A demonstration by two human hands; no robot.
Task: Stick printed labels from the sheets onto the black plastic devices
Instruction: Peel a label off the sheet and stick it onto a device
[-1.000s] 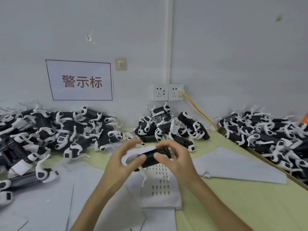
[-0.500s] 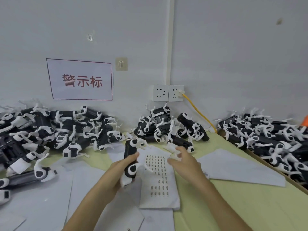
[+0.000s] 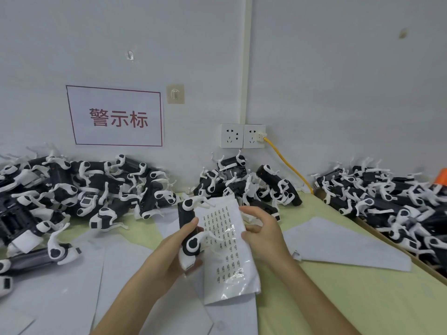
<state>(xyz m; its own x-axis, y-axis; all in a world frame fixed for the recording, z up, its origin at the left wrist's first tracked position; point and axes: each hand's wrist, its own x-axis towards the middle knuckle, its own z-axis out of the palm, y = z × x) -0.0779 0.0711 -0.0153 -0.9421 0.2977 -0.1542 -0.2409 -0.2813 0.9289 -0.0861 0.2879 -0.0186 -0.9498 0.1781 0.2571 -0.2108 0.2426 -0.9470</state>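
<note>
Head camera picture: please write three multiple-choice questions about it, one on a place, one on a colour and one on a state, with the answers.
1. Where is the yellow cable plugged in?
A. the right wall socket
B. the left wall socket
C. a device on the table

2. What colour are the characters on the wall sign?
A. blue
B. red
C. green

3. What is the left hand doing?
A. resting flat on the table
B. hanging idle and holding nothing
C. gripping a black device

Answers:
1 A: the plug sits in the right one of the two sockets, and the cable runs down from it.
2 B: the three large characters and the frame line are red on white.
3 C: the fingers curl round the device's body and hold it roughly upright above the papers.
</note>
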